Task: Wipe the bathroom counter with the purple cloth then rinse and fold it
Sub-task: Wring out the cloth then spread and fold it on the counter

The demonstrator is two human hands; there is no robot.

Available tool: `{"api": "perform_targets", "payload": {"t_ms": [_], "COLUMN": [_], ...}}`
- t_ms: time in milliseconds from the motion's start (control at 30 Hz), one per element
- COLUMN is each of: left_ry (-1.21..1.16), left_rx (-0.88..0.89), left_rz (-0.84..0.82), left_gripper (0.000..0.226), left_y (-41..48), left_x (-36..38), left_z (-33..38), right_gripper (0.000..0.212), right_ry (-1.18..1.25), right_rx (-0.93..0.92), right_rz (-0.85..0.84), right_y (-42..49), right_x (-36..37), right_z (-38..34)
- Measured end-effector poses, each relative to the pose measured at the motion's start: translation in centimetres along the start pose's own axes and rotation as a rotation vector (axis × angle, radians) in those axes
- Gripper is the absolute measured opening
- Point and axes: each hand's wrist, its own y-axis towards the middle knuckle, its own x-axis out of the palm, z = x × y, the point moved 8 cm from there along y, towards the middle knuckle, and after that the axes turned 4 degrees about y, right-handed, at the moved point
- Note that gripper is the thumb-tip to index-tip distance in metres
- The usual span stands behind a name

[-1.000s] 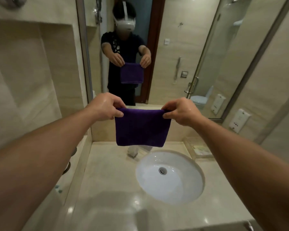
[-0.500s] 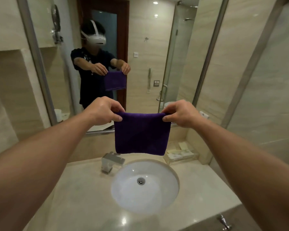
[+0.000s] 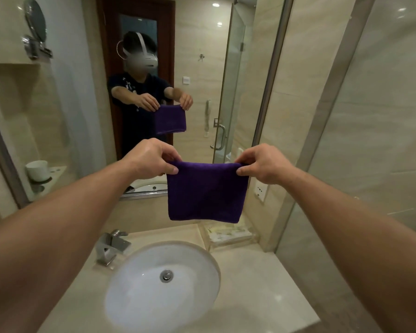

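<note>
Your left hand (image 3: pixel 151 158) and right hand (image 3: pixel 262 164) pinch the purple cloth (image 3: pixel 205 192) at its top corners — soft, limp, probably damp.

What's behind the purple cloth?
The purple cloth, pinched at its top corners by left hand and right hand, hides part of the mirror's lower edge and the wall beneath. A clear tray shows below its hem.

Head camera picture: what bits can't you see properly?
- Head view: fingers of the left hand and right hand behind the purple cloth, hidden by its top edge.
- Head view: tray contents, too blurred and small to name.
- Head view: counter front, cut off by the bottom edge.
</note>
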Motion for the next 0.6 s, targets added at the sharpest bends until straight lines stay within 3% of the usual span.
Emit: {"api": "perform_targets", "payload": {"t_ms": [267, 400, 600], "left_ry": [0.013, 0.069, 0.137], "left_rx": [-0.006, -0.005, 0.015], "left_rz": [-0.093, -0.183, -0.259], "left_gripper": [0.020, 0.027, 0.016], "left_y": [5.2, 8.7, 14.7], "left_x": [7.2, 10.7, 15.1], "left_z": [3.1, 2.6, -0.2], "right_gripper": [0.020, 0.021, 0.014], "right_ry": [-0.075, -0.117, -0.191], "right_rx": [0.009, 0.041, 0.075], "right_rz": [-0.107, -0.175, -0.223], "right_y": [2.7, 5.4, 10.1], "right_x": [-1.9, -0.8, 1.0], "right_z": [7.9, 11.4, 15.4]}}
